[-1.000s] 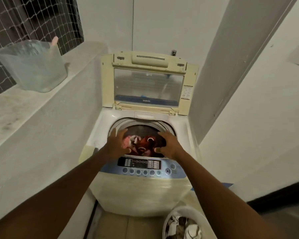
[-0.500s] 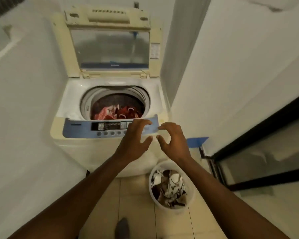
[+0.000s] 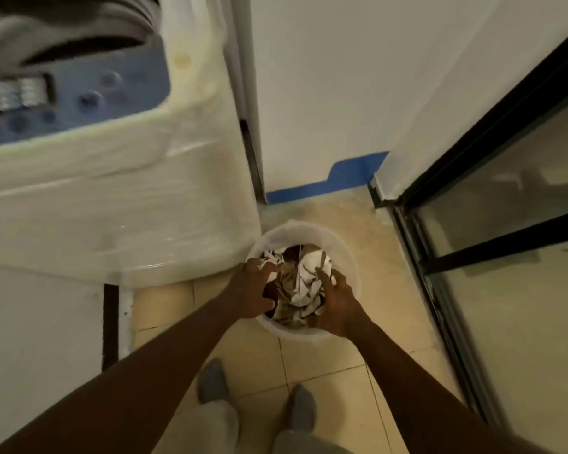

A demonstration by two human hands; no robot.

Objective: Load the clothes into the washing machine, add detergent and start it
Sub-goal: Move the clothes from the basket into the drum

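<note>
While both hands reach into the white bucket [image 3: 348, 253] just beside the washing machine [image 3: 118, 204], the left hand [image 3: 253, 291] and right hand [image 3: 336, 306] curl loosely around the crumpled clothes [image 3: 304, 280], fingers not yet closed. Scooping from underneath should lift the whole bundle without anything dropping.

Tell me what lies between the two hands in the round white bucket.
In the head view, crumpled white and brown clothes fill the bucket between left hand and right hand.

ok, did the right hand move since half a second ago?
Yes. The right hand dropped from beside the washing machine control panel into the white bucket on the floor, fingers now in the clothes.
</note>
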